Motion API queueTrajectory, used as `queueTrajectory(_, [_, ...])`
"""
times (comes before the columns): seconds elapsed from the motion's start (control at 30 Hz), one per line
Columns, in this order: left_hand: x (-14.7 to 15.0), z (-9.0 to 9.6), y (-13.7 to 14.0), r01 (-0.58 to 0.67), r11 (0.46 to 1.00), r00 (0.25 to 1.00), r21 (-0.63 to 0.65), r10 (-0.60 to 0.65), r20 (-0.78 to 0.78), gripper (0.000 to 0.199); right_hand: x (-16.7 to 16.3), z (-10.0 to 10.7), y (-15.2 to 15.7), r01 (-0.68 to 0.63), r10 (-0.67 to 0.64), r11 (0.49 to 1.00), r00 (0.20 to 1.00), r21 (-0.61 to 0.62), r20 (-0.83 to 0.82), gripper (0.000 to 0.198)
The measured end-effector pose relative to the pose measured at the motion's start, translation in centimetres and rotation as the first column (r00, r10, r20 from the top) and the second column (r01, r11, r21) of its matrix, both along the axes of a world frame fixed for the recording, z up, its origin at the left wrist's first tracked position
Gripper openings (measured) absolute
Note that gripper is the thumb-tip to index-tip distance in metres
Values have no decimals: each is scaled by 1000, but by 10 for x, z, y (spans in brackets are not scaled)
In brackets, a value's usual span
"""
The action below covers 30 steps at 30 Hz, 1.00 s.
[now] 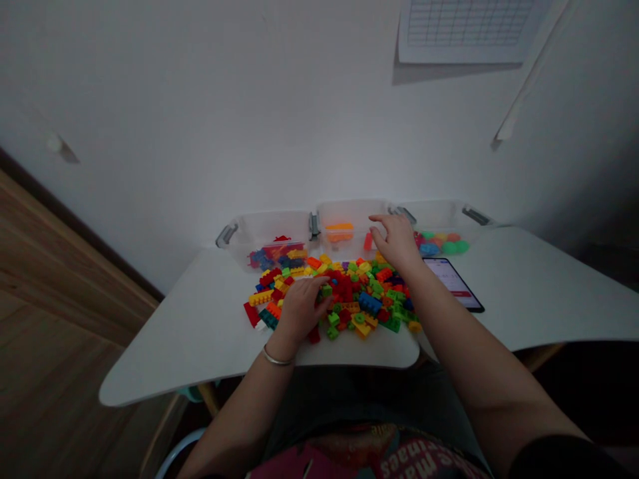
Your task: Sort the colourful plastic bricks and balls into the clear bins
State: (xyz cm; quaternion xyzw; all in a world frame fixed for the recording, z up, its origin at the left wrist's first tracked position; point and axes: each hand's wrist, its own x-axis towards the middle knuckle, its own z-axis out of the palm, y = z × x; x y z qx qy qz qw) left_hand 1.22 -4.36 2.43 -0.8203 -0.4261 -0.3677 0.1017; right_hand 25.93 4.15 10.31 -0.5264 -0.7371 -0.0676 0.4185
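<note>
Right in front of me, in a loose, spread-out heap, lie the toy bricks (369,305): red, yellow, green, blue, orange, all tumbled together. And here's my left hand (302,305), low over the near-left side of that heap, fingers curved, a small green brick (327,291) showing between forefinger and thumb; whether they actually grip it, I cannot tell! My right hand (396,241) is up at the front of the middle bin (352,211), fingers parted, forefinger pointing left, nothing visible between them. Inside that clear bin, orange pieces (339,232) to the left and a red-orange piece (368,241) near my thumb.

On to its neighbours: the left bin (269,225) has red and blue pieces showing, the right bin (434,210) rounded green, blue and orange ones. All three line up along the back of the white table (200,339), its surface smooth, its near corner rounded. Just right of the heap, a phone (455,285) lies flat with its screen lit.

Beyond, the pale wall (200,113) rises, dim and plain, a gridded paper (466,30) high on the right. Down on the left, wood-toned boards (44,319) in shadow.
</note>
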Motion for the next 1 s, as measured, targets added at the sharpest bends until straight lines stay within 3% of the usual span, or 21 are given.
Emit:
queueTrajectory(0.17, [2, -3, 2, -12, 1000, 999, 19, 11, 53, 33, -23, 12, -49, -140, 146, 989, 971, 47, -188, 32])
queueTrajectory(0.3, [4, -3, 3, -25, 999, 995, 32, 22, 102, 29, -45, 3, -83, -301, 262, 949, 917, -92, -300, 29])
queueTrajectory(0.4, [4, -1, 3, -16, 999, 994, 34, 13, 106, 20, -57, -10, -96, -355, 286, 904, 916, -238, -282, 29])
queueTrajectory(0.5, [5, 1, 3, 14, 999, 994, 43, -19, 107, 15, -63, -20, -100, -361, 294, 868, 927, -341, -234, 25])
queueTrajectory(0.67, [5, 1, 3, 6, 999, 993, 34, -11, 120, 15, -64, -30, -98, -416, 335, 820, 906, -393, -259, 25])
queueTrajectory(1.0, [5, -2, 5, 12, 999, 994, 51, -18, 108, 18, -64, -33, -96, -418, 286, 816, 893, -400, -348, 9])
